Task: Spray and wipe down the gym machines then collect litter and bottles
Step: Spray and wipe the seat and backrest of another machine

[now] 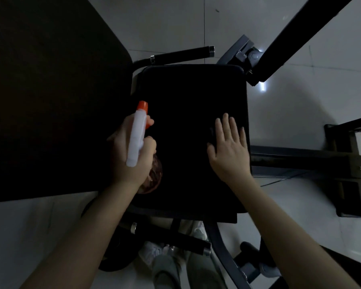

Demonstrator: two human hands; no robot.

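I look straight down on a black padded seat of a gym machine. My left hand grips a spray bottle with a white head and orange nozzle over the seat's left side; its brownish body shows below the hand. My right hand lies flat with straight, spread fingers on the seat's right part, pressing on a dark cloth that barely shows against the pad. The light is dim.
A large black back pad fills the left. Black handles stick out beyond the seat and another handle in front of it. Machine frame bars run at right. Pale tiled floor surrounds it. My feet show below.
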